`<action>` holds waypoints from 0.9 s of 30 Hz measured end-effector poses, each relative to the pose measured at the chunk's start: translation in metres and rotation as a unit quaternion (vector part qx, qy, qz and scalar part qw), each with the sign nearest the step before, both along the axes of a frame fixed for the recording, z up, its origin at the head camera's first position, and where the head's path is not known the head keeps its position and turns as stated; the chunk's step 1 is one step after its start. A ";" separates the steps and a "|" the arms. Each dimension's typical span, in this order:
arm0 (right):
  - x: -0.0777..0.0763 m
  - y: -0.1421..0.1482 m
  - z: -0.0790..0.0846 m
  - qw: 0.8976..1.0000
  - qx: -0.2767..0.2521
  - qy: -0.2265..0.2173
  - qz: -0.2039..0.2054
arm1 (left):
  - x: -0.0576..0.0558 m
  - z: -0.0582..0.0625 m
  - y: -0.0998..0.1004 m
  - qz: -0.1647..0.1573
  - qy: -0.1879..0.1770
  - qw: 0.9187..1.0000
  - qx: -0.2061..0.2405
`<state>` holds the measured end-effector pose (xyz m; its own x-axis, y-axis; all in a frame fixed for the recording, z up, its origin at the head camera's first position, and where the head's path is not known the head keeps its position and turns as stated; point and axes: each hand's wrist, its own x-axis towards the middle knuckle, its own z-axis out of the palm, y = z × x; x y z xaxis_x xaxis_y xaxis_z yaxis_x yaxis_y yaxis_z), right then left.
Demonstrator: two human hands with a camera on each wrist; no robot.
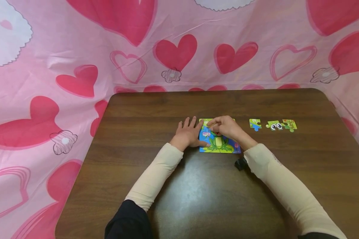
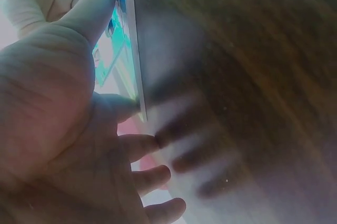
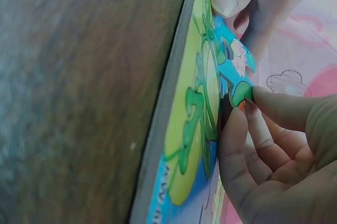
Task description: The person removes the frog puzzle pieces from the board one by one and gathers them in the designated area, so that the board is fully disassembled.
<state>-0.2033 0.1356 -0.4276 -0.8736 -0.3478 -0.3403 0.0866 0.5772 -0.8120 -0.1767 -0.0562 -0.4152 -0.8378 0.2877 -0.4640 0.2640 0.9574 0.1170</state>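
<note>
A frog jigsaw puzzle in a flat tray lies on the table, with a green frog on blue. My left hand rests at its left edge, fingers spread; its thumb presses on the picture. Over the puzzle's upper middle, my right hand pinches a puzzle piece between thumb and fingers. The green rounded part of that piece shows in the right wrist view; the rest is partly hidden. A pink flower on blue shows beside it. In the left wrist view, the left hand has straight fingers.
Right of the puzzle lie a blue-green loose piece, a piece with two eyes and a green patterned piece touching or close to it. A small black object is at the right wrist. Heart-patterned pink cloth hangs behind the wooden table.
</note>
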 end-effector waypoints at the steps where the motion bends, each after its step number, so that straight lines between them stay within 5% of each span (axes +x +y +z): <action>1: 0.000 0.000 0.000 1.000 0.001 0.002 -0.001 | 0.000 0.000 0.000 0.000 -0.001 1.000 0.001; 9: -0.001 0.004 0.002 1.000 -0.007 -0.003 -0.021 | -0.001 -0.001 0.004 0.003 -0.015 1.000 -0.006; 14: -0.005 0.012 0.006 0.996 -0.067 -0.049 -0.045 | -0.001 -0.002 0.005 0.000 -0.010 1.000 -0.011; 19: -0.008 0.021 0.012 0.982 -0.140 -0.099 -0.074 | 0.000 -0.002 0.004 0.002 -0.007 1.000 -0.003; 27: -0.008 0.030 0.026 0.947 -0.259 -0.155 -0.114 | -0.001 -0.003 0.000 0.004 -0.004 1.000 0.006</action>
<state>-0.2111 0.1652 -0.4019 -0.8317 -0.3530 -0.4286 0.4418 0.0467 -0.8959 -0.1776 -0.0559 -0.4179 -0.8366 0.2860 -0.4672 0.2552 0.9582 0.1295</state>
